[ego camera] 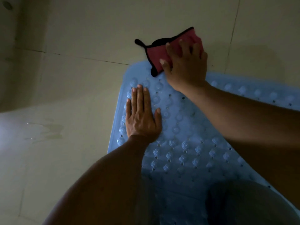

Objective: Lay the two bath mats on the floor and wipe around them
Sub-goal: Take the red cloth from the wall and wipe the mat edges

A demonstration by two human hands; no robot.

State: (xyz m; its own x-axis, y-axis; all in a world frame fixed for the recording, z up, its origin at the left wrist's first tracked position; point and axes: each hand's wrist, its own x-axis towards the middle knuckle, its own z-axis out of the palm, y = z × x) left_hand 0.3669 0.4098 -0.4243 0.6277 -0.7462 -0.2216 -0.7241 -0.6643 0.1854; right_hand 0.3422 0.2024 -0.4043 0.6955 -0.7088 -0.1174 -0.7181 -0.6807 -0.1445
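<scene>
A light blue rubber bath mat point(181, 127) with raised bumps and small holes lies flat on the pale tiled floor point(73, 88). My left hand point(142, 116) rests flat on the mat near its left edge, fingers together and pointing away from me. My right hand point(185, 65) presses a pink cloth with black trim point(157, 56) onto the floor just past the mat's far edge; one corner of the cloth overlaps the mat. Only one mat can be made out in this dim view.
A pale wall or fixture point(17, 54) rises at the far left. Wet marks point(47, 130) glisten on the floor tiles left of the mat. Dark grout lines cross the floor. A dark shape, maybe my knee point(243, 203), fills the bottom right.
</scene>
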